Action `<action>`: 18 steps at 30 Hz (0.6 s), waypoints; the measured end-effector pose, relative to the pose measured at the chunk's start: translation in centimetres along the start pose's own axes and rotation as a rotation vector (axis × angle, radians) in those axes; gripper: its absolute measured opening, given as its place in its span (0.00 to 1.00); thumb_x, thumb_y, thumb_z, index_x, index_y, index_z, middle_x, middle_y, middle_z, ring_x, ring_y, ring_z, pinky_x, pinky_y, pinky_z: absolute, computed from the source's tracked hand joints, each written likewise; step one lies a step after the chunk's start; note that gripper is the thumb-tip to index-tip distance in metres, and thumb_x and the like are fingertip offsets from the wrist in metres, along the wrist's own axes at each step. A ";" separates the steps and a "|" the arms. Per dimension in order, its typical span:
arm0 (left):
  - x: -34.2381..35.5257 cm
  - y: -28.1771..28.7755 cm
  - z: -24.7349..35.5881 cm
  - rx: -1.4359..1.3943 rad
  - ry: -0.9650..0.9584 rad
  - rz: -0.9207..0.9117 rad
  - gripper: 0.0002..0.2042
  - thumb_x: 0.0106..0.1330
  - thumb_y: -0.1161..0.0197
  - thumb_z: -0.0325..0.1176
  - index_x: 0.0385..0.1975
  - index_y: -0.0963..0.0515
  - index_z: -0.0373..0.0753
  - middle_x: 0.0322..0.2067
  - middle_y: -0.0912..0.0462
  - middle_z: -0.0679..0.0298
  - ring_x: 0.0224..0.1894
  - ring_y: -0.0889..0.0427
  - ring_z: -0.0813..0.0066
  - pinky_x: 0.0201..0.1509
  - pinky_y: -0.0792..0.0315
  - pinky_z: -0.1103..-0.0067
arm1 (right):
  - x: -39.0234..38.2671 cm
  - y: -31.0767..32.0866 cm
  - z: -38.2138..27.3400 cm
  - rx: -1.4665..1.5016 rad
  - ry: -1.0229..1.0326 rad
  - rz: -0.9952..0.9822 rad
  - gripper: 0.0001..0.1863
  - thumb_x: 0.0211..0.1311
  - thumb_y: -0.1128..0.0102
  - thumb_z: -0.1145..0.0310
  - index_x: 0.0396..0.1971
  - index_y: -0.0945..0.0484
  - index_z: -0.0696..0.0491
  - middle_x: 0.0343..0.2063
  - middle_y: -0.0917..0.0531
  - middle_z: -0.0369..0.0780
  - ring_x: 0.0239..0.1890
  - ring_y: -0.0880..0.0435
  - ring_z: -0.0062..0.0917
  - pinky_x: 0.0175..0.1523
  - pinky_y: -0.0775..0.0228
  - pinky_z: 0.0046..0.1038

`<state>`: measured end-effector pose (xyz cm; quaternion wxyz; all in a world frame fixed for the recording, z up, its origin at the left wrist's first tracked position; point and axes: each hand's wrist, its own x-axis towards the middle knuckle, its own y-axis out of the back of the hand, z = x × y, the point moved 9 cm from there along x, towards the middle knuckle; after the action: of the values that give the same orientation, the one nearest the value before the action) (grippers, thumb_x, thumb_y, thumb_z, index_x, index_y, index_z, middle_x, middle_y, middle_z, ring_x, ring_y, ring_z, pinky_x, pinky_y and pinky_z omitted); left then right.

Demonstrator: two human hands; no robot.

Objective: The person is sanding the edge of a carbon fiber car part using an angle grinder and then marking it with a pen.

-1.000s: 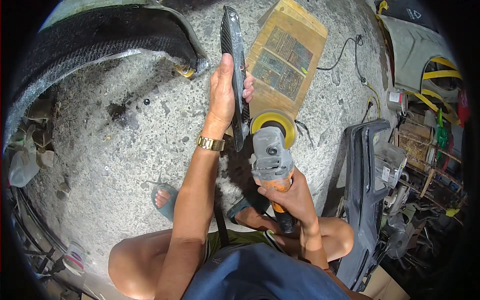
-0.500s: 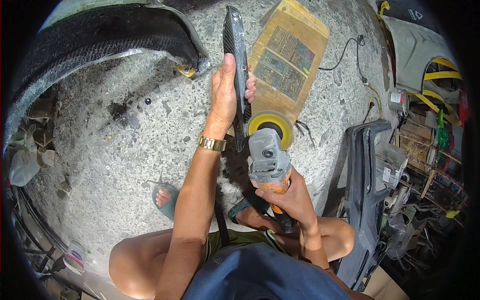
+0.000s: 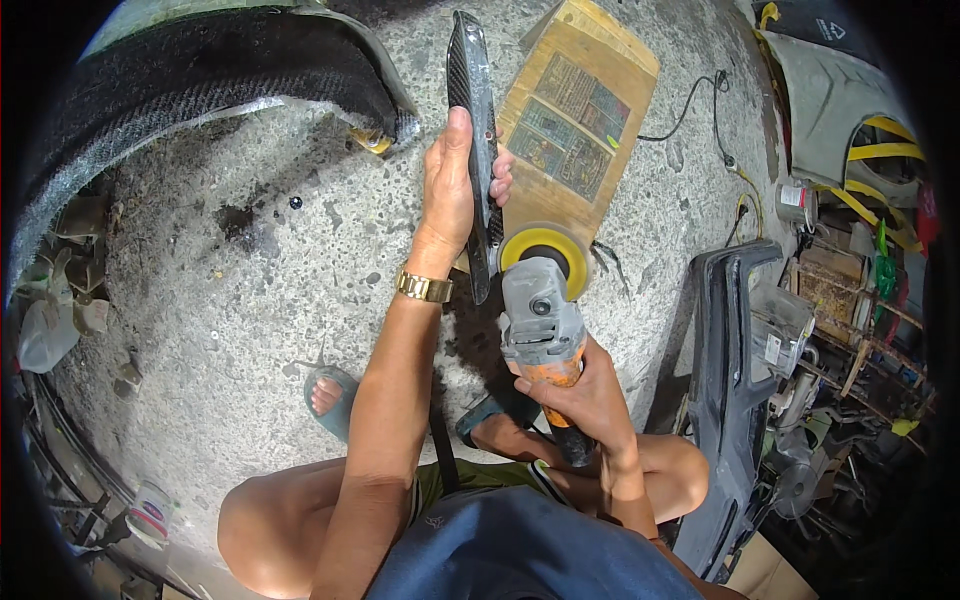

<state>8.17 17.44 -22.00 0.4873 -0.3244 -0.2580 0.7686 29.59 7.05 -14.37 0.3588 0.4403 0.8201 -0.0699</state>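
My left hand (image 3: 450, 190) is closed around a long, narrow black carbon-fibre piece (image 3: 468, 60), held upright in the picture over the edge of a tan wooden board (image 3: 600, 70) with a printed sheet (image 3: 567, 120) on it. My right hand (image 3: 590, 395) grips a grey and orange angle grinder (image 3: 540, 330) by its body. Its yellow round pad (image 3: 568, 250) lies just right of the piece's lower end, over the board's near end; whether it touches the piece I cannot tell.
A large curved black fibre panel (image 3: 230, 60) fills the upper left. A grey moulded panel (image 3: 725, 400) lies along my right side. Cords (image 3: 720, 110), a grey panel with yellow straps (image 3: 820, 100) and piled metal oddments (image 3: 830, 330) are at the right. My sandalled feet (image 3: 330, 400) rest on concrete.
The carbon piece and my left hand have shifted very slightly right since a second ago. The grinder has shifted a little left, then slightly back to the right.
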 end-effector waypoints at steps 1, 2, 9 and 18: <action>0.0 0.0 0.0 0.003 0.003 0.002 0.34 0.74 0.59 0.66 0.44 0.30 0.33 0.22 0.30 0.65 0.20 0.33 0.80 0.23 0.35 0.81 | 0.1 -0.2 -0.2 -0.012 0.010 -0.006 0.33 0.48 0.20 0.68 0.54 0.25 0.62 0.44 0.13 0.43 0.46 0.15 0.24 0.56 0.25 0.30; 0.0 0.0 -0.1 0.005 0.005 0.004 0.34 0.74 0.59 0.66 0.45 0.30 0.33 0.22 0.30 0.65 0.20 0.32 0.80 0.23 0.35 0.81 | 0.1 -0.3 -0.3 -0.024 0.019 -0.011 0.33 0.48 0.20 0.68 0.53 0.25 0.62 0.44 0.13 0.44 0.46 0.15 0.24 0.56 0.25 0.30; 0.1 0.1 -0.1 -0.064 -0.009 0.018 0.32 0.74 0.53 0.65 0.40 0.29 0.34 0.20 0.27 0.64 0.17 0.30 0.81 0.20 0.32 0.82 | -0.3 0.1 0.4 0.060 -0.004 0.020 0.33 0.48 0.20 0.68 0.54 0.25 0.61 0.44 0.13 0.43 0.46 0.15 0.24 0.55 0.25 0.30; 0.2 0.1 -0.1 -0.050 -0.020 0.012 0.31 0.73 0.53 0.65 0.40 0.29 0.35 0.20 0.27 0.65 0.17 0.30 0.81 0.19 0.33 0.83 | -0.4 -0.2 -0.1 -0.050 0.028 -0.004 0.32 0.48 0.20 0.67 0.52 0.25 0.61 0.43 0.13 0.44 0.45 0.15 0.25 0.54 0.25 0.30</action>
<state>8.06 17.60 -22.19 0.4720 -0.3305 -0.2802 0.7678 29.52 6.75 -14.06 0.3579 0.4306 0.8274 -0.0440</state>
